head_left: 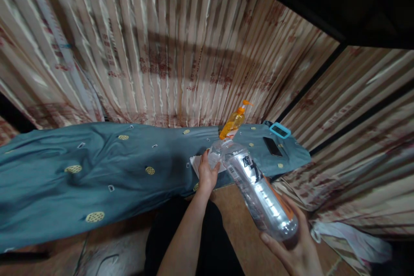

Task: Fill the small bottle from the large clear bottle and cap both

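My right hand [296, 241] is wrapped around the base of a large clear plastic bottle [258, 194] with a silver and orange label. The bottle is tilted, its neck end pointing away from me toward a small clear cup [216, 154]. That cup is gripped by my left hand [207, 171], fingers closed around its near side. Bottle mouth and cup rim overlap in view; whether they touch I cannot tell. Just beyond them stands an orange pump bottle [232, 124]. A white paper [196, 164] lies under the cup and my left hand.
A teal cloth with yellow patterns [129, 189] covers the long surface. Toward its right end lie a dark phone [272, 146] and a blue-framed object [280, 130]. Patterned curtains [181, 51] hang behind. At lower right is a white plastic bag [352, 241].
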Tool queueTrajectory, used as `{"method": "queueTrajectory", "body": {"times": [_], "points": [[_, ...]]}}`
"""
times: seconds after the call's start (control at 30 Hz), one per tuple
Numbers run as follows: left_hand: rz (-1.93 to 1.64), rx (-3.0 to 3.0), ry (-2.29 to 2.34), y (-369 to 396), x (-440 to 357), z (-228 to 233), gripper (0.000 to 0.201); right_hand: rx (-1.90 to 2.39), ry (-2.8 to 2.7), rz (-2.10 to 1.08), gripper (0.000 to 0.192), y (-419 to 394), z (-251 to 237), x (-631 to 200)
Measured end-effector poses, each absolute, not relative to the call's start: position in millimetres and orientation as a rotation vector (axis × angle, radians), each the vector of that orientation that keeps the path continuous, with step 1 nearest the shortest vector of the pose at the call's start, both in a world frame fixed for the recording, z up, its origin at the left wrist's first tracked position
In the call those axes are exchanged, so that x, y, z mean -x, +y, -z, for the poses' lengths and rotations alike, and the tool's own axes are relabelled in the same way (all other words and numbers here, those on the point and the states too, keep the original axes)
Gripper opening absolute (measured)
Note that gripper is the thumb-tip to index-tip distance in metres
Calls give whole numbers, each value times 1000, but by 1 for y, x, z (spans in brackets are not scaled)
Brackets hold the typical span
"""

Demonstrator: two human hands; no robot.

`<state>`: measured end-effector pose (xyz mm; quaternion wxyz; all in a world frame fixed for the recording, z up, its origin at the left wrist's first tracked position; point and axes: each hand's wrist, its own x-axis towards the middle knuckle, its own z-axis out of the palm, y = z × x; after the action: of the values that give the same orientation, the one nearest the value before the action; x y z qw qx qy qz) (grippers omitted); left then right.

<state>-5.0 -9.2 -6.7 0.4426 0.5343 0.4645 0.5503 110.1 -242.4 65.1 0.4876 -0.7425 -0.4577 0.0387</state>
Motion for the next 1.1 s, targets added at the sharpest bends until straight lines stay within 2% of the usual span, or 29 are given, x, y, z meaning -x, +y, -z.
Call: {"method": "queueTrajectory", "body": {"times": [0.3, 0.5, 0.7, 1.1], "points": [[-1378, -1406, 1193, -9, 4, 8, 62, 1789, -959, -125, 96, -241, -70, -110], [-1333, -1440, 1244, -11, 7, 1, 60, 1771, -847, -196, 86, -240, -77, -100], [-1300, -1465, 1255, -12, 10, -3, 61, 1785, -773, -254, 95, -241, -88, -89], [-1269, -1497, 1238, -13, 14, -5, 61, 1824, -794, -184, 95, -240, -100, -81]]}}
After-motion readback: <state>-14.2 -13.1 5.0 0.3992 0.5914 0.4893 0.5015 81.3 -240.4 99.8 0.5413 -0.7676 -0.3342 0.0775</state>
